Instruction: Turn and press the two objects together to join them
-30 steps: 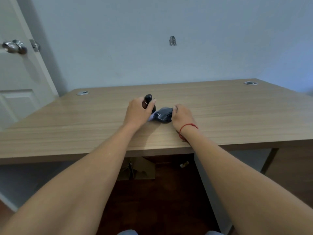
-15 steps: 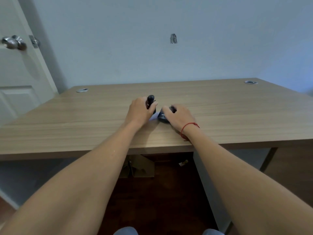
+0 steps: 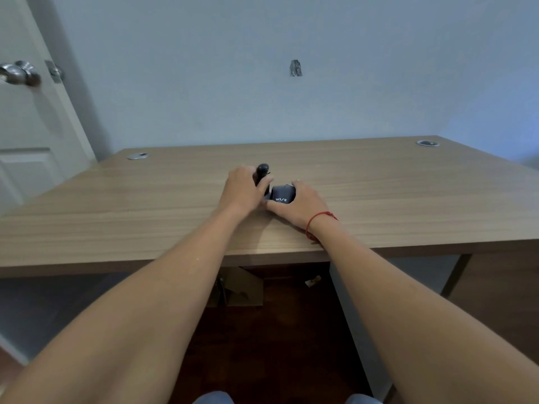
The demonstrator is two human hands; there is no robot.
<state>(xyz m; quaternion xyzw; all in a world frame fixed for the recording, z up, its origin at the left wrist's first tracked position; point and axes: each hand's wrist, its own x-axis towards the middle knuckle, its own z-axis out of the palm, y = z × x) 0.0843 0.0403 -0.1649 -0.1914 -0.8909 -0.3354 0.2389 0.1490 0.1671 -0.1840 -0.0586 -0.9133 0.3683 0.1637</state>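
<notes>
Together, left hand (image 3: 243,189) gripping black handle (image 3: 261,173), right hand (image 3: 299,204) holding dark box (image 3: 282,194)

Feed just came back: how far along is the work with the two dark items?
Done: nothing visibly finished. In hand: left hand grips the upright black object; right hand holds the dark pouch on the desk. Left: both items remain apart, side by side.

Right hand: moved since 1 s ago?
Yes. The right hand has slid forward over the dark pouch, away from the desk's near edge.
</notes>
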